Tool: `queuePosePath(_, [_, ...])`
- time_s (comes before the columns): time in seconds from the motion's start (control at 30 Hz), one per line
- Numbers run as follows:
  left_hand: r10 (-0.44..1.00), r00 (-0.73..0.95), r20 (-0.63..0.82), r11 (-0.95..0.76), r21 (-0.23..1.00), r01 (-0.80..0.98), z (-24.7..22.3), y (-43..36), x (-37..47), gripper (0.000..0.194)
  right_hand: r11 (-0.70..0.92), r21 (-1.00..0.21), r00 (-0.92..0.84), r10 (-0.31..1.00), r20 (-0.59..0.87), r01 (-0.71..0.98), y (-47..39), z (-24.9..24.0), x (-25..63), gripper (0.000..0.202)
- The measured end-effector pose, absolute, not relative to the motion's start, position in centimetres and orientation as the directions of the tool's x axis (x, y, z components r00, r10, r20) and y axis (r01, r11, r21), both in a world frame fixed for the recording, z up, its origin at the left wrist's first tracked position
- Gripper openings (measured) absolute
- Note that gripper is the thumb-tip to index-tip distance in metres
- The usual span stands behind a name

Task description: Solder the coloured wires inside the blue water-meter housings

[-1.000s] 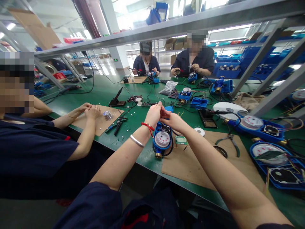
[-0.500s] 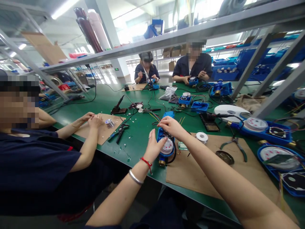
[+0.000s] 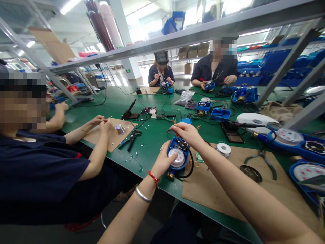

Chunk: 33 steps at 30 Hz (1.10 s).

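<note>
A blue water meter with a round, clear-topped dial lies at the table's edge, its brass end toward me. My left hand grips its left side, thumb on the dial's rim and fingers along the housing. Above the meter's far end, my right hand pinches the end of a black cable, with thin coloured wires sticking up past the fingertips. The black cable loops down the meter's right side. Behind my right hand sits a loose blue cover, partly hidden.
On the brown cardboard lie a solder spool, a small green circuit board, pliers and a round dark dish. More meters stand right. A co-worker's hands are at left; two people sit opposite.
The view has shifted, so most things sit farther right. My right hand has lifted the cable end away from the meter's far end, uncovering more of it. My left hand keeps its grip.
</note>
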<state>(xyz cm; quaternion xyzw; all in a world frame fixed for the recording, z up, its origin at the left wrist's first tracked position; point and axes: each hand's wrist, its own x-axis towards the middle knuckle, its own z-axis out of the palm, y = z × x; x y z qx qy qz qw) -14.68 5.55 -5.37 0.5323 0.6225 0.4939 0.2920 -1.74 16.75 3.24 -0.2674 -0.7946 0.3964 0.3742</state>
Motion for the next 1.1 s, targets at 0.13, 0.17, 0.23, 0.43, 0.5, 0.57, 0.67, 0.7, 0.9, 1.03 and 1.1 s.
queuePosePath(0.13, [0.91, -0.232, 0.344, -0.198, 0.852, 0.485, -3.2, 7.8, -13.8, 0.038, 0.549, -0.826, -0.581, 0.717, 0.386, 0.129, 16.9, 3.4, -1.3, 0.028])
queuePosePath(0.17, [0.899, -0.238, 0.367, -0.222, 0.851, 0.476, -2.7, 8.5, -13.6, 0.03, 0.555, -0.822, -0.581, 0.713, 0.393, 0.126, 16.9, 3.4, -1.2, 0.027])
queuePosePath(0.23, [0.894, -0.24, 0.378, -0.243, 0.86, 0.449, -2.3, 9.8, -13.3, 0.023, 0.565, -0.816, -0.574, 0.712, 0.405, 0.125, 16.8, 3.4, -1.0, 0.025])
queuePosePath(0.43, [0.946, -0.156, 0.285, -0.199, 0.887, 0.416, -3.3, 11.2, -13.2, 0.014, 0.543, -0.827, -0.488, 0.766, 0.418, 0.145, 16.3, 2.8, -0.7, 0.027])
queuePosePath(0.5, [0.954, -0.139, 0.266, -0.189, 0.891, 0.412, -3.2, 11.0, -13.3, 0.012, 0.54, -0.83, -0.474, 0.772, 0.423, 0.138, 16.2, 2.7, -0.4, 0.027])
queuePosePath(0.57, [0.955, -0.119, 0.272, -0.202, 0.89, 0.41, -2.4, 10.7, -13.3, 0.012, 0.546, -0.829, -0.48, 0.763, 0.432, 0.121, 16.2, 2.8, -0.1, 0.025])
queuePosePath(0.67, [0.95, -0.091, 0.297, -0.24, 0.888, 0.393, -0.3, 10.4, -12.9, 0.024, 0.573, -0.814, -0.497, 0.734, 0.462, 0.09, 16.4, 3.4, 0.2, 0.021])
queuePosePath(0.7, [0.949, -0.082, 0.303, -0.251, 0.889, 0.384, 0.4, 10.3, -12.6, 0.025, 0.582, -0.808, -0.488, 0.732, 0.475, 0.086, 16.5, 3.6, 0.4, 0.02])
queuePosePath(0.9, [0.945, -0.058, 0.323, -0.289, 0.904, 0.315, 2.9, 9.4, -10.5, 0.026, 0.584, -0.769, -0.296, 0.806, 0.512, 0.259, 14.3, 4.1, 3.6, 0.029])
queuePosePath(1.03, [0.965, -0.099, 0.241, -0.205, 0.936, 0.287, 2.3, 9.3, -10.0, 0.026, 0.521, -0.71, -0.205, 0.849, 0.487, 0.474, 10.1, 1.8, 9.3, 0.055])
queuePosePath(1.1, [0.976, -0.108, 0.19, -0.149, 0.941, 0.304, 2.1, 9.1, -9.9, 0.027, 0.437, -0.689, -0.111, 0.878, 0.465, 0.578, 8.1, -0.3, 13.0, 0.058])
